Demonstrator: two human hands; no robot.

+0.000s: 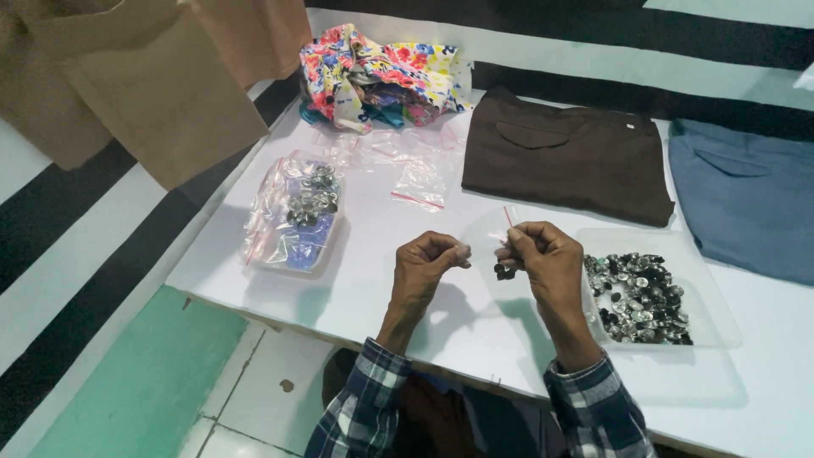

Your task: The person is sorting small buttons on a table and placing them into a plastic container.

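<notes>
Clearly risky: left hand (428, 259) and right hand (534, 250) pinching small clear bag (492, 233); buttons (505, 271) liable to spill if tilted.

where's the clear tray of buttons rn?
Head view, right side: the clear tray of buttons sits beside the right hand, below the brown garment.

Single head-worn view, steeply downward, close over the white table (356, 280)
</notes>
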